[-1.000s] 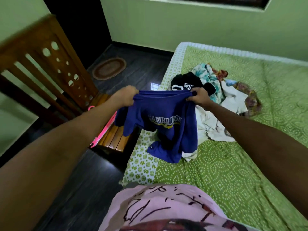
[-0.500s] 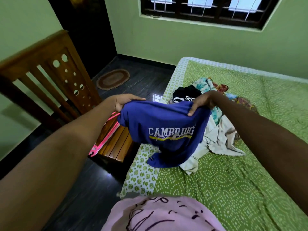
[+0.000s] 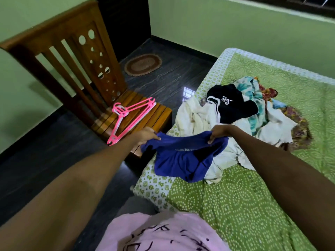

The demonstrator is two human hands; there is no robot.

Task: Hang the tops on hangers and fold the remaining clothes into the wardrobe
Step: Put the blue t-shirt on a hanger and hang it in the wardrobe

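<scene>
Left hand (image 3: 145, 135) fingers curled, pinching one top edge of dark blue cotton top (image 3: 181, 160); right hand (image 3: 220, 132) pinches other edge — top sags between, lower part on green patterned bedspread (image 3: 235, 205). Just beyond: heap of mixed clothes (image 3: 244, 113). Pink plastic hangers (image 3: 130, 115) on slatted wooden chair (image 3: 87, 69) — beside bed.

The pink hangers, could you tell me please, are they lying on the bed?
No, the pink hangers lie on the wooden chair beside the bed.

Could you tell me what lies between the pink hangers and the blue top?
In the head view, the left hand lies between the pink hangers on the wooden chair and the blue top it grips.
</scene>
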